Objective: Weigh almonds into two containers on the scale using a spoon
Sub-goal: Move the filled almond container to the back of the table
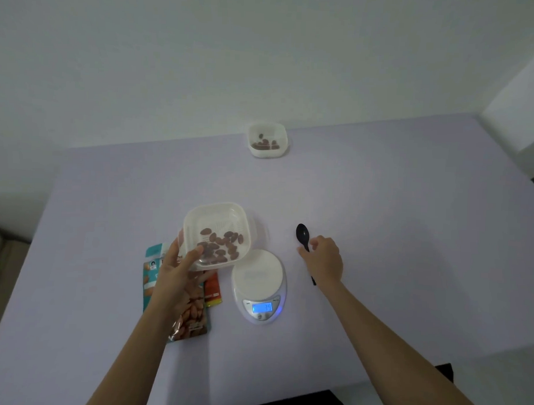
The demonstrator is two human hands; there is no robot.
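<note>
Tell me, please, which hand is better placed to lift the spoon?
Right: the right hand pinches the handle of the spoon, while the left hand is busy holding the almond container.

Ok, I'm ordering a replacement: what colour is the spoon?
Black all over; the head view shows the spoon best, handle under the right hand.

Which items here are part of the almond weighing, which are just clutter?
Job: held white plastic container of almonds, far white plastic container, white round digital scale, black plastic spoon, teal almond bag.
Lying about: orange packet beside the bag.
</note>
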